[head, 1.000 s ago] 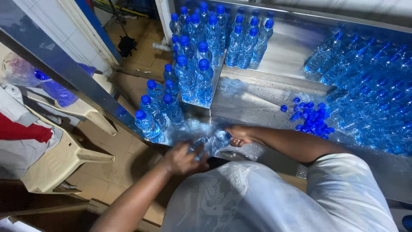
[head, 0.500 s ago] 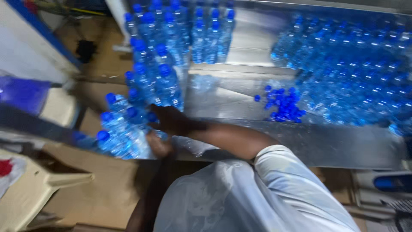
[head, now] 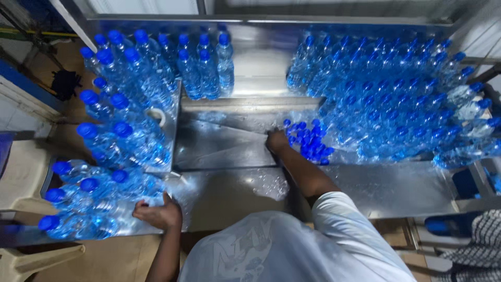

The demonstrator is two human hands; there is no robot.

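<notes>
The right hand point(head: 276, 141) has moved to the caps point(head: 309, 142), grip unclear; the left hand point(head: 156, 213) now rests open beside the bottle pack point(head: 88, 201) at the table's point(head: 229, 196) left edge.

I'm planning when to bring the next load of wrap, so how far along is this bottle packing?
Done: a wrapped pack lies by the left hand, with more capped bottles grouped behind. In hand: the right hand reaches the loose blue caps. Left: the large crowd of bottles on the right remains unpacked.

floor: tan point(head: 104, 258) | chair: cream plastic, lower left point(head: 31, 258) | wall: white, left point(head: 21, 107)
</notes>
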